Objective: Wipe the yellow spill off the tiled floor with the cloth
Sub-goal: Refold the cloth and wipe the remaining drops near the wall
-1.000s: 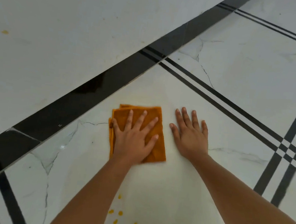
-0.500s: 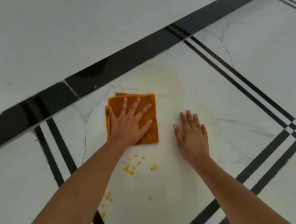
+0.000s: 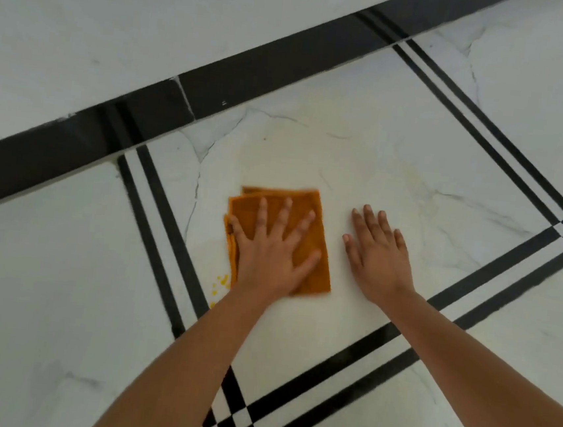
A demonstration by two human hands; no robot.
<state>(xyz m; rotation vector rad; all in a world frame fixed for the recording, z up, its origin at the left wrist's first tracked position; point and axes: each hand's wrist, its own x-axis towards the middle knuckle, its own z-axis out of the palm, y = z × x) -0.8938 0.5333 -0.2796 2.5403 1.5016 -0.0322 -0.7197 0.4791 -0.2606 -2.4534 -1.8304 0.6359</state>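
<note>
A folded orange cloth (image 3: 320,224) lies flat on the white marble floor tile (image 3: 397,176). My left hand (image 3: 271,250) presses down on it with fingers spread and straight. A few small yellow spots of the spill (image 3: 221,281) show at the cloth's near left corner, partly hidden by my left wrist. My right hand (image 3: 377,253) rests flat on the bare tile just right of the cloth, fingers straight, holding nothing. A faint yellowish smear (image 3: 391,170) shows on the tile beyond the hands.
A wide black skirting band (image 3: 251,79) runs diagonally along the foot of the white wall (image 3: 119,25) behind the cloth. Double black stripes (image 3: 164,236) border the tile on the left, right and near sides.
My left hand has dragged the cloth toward me over most of the yellow spots, which now show only at its near left corner. The camera view has tilted down. My right hand stays flat.
</note>
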